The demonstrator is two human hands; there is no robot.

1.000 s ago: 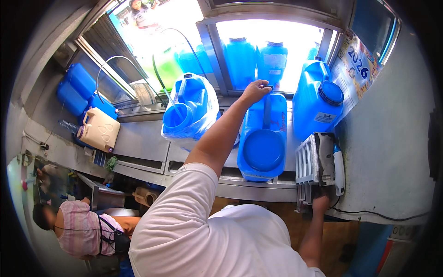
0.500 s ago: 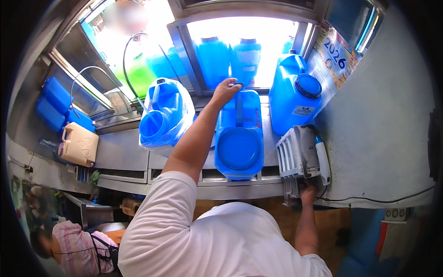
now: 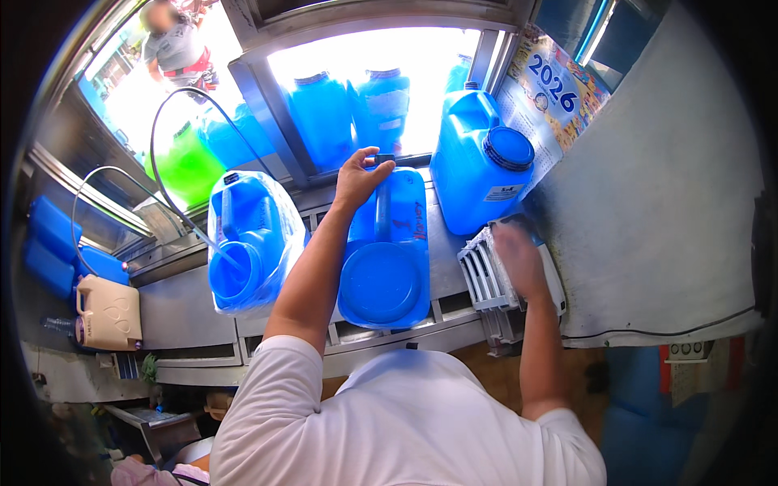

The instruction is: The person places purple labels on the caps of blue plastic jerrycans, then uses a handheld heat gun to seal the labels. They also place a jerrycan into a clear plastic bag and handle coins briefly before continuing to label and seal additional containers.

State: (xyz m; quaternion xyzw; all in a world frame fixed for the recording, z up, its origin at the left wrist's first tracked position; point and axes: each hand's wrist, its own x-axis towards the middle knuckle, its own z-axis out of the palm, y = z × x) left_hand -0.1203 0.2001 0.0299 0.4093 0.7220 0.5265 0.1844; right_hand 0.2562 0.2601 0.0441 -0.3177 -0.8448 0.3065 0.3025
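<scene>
Upper centre: left hand (image 3: 354, 185) has fingers clamped on black cap (image 3: 385, 160), best gripped squarely; right hand (image 3: 517, 253) blurred, cannot tell its fingers' state.

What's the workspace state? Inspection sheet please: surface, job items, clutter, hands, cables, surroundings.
Surface: metal counter, slotted along its front.
Job's things: middle blue jug, large lid on, small black cap at its far end; plastic-wrapped blue jug to its left, wide mouth open, hose in it.
Clutter: beige jug at left; white slatted rack at right.
Hands: left hand has thumb and fingers on the cap; right hand at the rack, blurred, grip unclear.
Cables: dark cable along the right wall's lower edge.
Surroundings: calendar on wall; person outside.
</scene>
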